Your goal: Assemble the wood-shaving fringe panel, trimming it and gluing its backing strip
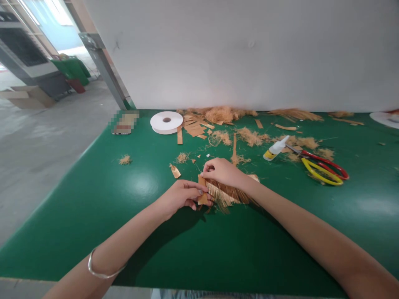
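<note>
Your right hand covers the top of the fibre bundle, hiding its grip. The pixelated object is unidentifiable, and the right edge cuts off a white disc.

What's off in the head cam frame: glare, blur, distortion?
Head view: wide-angle bowing curves the edges of the green table; soft glare patches on it at left and right; opening at top left blown out; a pixelated patch left of the white tape roll; left hand and fibre bundle sharp, soft shadow under the left forearm.
</note>
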`<state>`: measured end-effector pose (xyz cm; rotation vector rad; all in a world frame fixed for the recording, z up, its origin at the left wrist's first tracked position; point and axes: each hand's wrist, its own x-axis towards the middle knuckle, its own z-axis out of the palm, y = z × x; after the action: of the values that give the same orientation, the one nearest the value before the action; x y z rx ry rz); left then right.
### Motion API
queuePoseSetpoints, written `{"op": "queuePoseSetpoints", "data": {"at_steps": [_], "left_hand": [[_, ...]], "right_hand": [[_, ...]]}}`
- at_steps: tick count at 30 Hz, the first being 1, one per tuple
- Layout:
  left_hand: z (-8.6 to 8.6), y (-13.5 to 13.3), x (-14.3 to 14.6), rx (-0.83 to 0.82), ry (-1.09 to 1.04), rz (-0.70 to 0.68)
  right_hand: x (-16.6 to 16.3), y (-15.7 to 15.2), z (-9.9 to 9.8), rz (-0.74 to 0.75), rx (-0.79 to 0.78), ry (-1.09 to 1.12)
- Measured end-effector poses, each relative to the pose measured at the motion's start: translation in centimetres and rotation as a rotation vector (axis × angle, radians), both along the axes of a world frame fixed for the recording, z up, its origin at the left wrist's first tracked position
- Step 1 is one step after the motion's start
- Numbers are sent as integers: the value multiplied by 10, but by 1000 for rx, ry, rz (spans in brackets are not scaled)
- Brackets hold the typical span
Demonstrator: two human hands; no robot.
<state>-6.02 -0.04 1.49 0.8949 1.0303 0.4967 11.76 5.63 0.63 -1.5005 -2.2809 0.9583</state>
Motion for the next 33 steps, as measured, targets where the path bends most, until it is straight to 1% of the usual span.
{"op": "queuePoseSetpoints", "data": {"at_steps": [6, 14, 33], "left_hand": [[1, 0, 0, 2, 14, -7], [-1, 1, 0, 7, -1, -13], [0, 1, 0, 23, -1, -23]], "right_hand": [[0, 0, 0, -1, 15, -7], [-2, -1, 3, -9, -6, -26], [-2, -1, 3, 1, 5, -33]]}}
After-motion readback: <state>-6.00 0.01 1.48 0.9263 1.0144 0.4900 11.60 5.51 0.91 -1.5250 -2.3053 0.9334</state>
